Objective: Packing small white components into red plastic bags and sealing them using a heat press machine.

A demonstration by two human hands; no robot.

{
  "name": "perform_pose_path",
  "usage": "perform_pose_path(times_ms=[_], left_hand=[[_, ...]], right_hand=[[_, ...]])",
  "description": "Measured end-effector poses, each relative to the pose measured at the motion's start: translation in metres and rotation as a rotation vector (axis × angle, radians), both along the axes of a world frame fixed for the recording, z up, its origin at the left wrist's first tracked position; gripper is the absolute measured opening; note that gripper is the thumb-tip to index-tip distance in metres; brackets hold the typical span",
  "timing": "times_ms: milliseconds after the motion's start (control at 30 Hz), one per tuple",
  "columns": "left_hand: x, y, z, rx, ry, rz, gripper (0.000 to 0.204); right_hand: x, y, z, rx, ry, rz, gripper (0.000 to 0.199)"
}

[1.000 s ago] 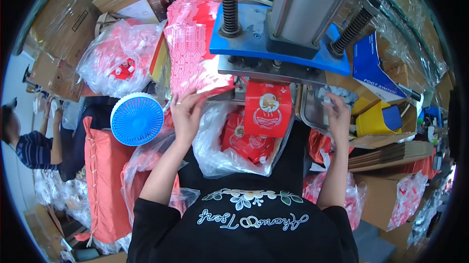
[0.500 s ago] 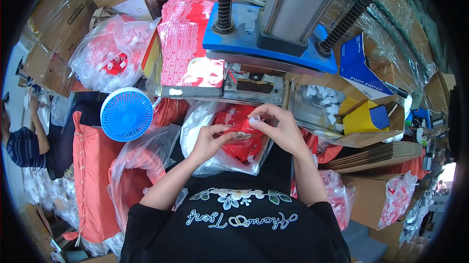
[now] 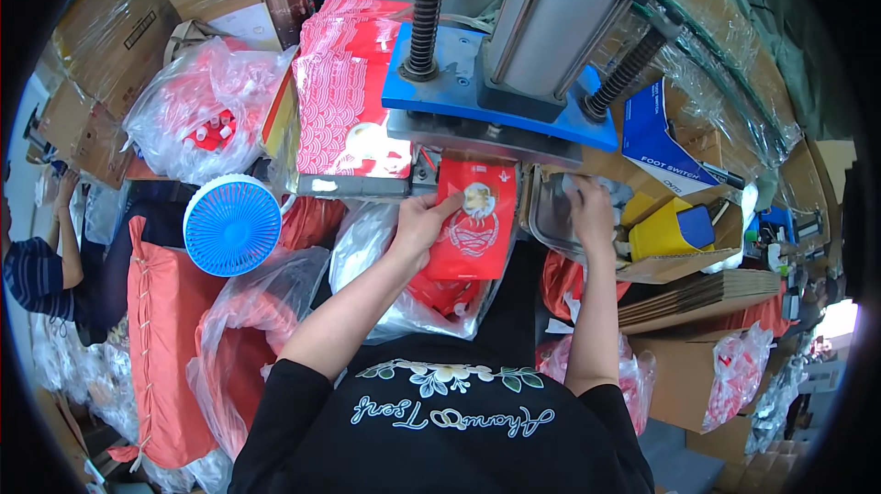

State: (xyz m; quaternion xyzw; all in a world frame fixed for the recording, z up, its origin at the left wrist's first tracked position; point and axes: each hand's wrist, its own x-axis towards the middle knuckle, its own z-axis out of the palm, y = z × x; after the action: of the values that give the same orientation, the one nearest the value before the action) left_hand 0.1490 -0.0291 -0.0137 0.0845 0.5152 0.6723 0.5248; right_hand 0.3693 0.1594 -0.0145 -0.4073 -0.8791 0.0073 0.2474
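**Red pouch going under the press**

I see the left hand (image 3: 418, 223) pinching a red pouch (image 3: 473, 223) by its left edge, top end at the press plate (image 3: 477, 131). Feeding step, I judge; next it needs squaring under the plate, fingers clear. The right hand (image 3: 587, 209) rests in the metal tray (image 3: 543, 218); whether it grips anything, I cannot tell. A clear bag (image 3: 367, 255) below holds more red pouches. A blue fan (image 3: 232, 225) sits to the left.
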Motion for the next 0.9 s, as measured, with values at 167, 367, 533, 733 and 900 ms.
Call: perform_pose_path(times_ms=[167,367,533,733,900], left_hand=[[-0.027,-0.006,-0.013,0.036,0.479,-0.045,0.024],[-0.096,-0.048,-0.017,-0.286,1.818,0.082,0.061],[-0.092,-0.082,-0.009,-0.123,1.537,0.241,0.012],[-0.043,-0.086,0.005,0.012,0.97,0.006,0.009],[-0.013,-0.09,-0.028,0.073,0.861,-0.192,0.015]], right_hand=[[-0.02,-0.006,-0.013,-0.025,0.09,-0.017,0.025],[-0.002,-0.008,-0.018,-0.328,0.407,-0.008,0.022],[-0.007,-0.042,0.025,-0.399,0.497,0.1,0.02],[-0.05,-0.091,0.073,-0.279,0.281,0.495,0.021],[-0.064,-0.107,0.065,-0.343,0.107,0.687,0.021]])
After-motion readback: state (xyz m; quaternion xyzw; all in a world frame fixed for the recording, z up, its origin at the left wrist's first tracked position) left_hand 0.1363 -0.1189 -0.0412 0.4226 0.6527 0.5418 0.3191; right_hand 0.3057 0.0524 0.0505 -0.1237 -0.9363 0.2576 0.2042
